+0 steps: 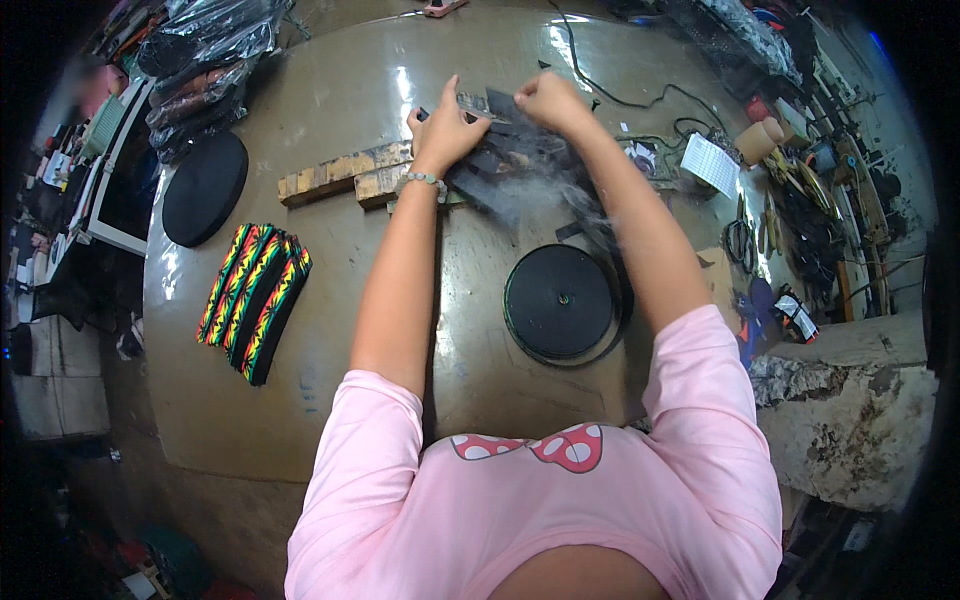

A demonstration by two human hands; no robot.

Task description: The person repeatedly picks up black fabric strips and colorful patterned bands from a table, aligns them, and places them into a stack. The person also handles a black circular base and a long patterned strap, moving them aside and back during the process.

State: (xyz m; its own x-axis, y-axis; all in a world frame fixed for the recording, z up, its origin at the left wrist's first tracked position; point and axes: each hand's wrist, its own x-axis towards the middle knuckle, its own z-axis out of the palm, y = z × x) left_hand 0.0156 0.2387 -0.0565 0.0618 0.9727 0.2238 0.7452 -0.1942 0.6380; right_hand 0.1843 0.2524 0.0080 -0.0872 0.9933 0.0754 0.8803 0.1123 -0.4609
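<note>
You're at a big brown worktable (330, 420) w/ a glossy top; overhead light glares off it near the far edge. To your left, a white-framed panel (105, 190) leans amid clutter, dark floor (70, 480) below (too dim to read much). To your right, a rough, chipped concrete ledge (850, 420) butts against the table, w/ a crowded shelf of tools (830, 190) behind it.

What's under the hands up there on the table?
Under the left hand and right hand lie dark strap pieces and wooden blocks. Smoke blurs the straps; the hands cover the rest.
</note>
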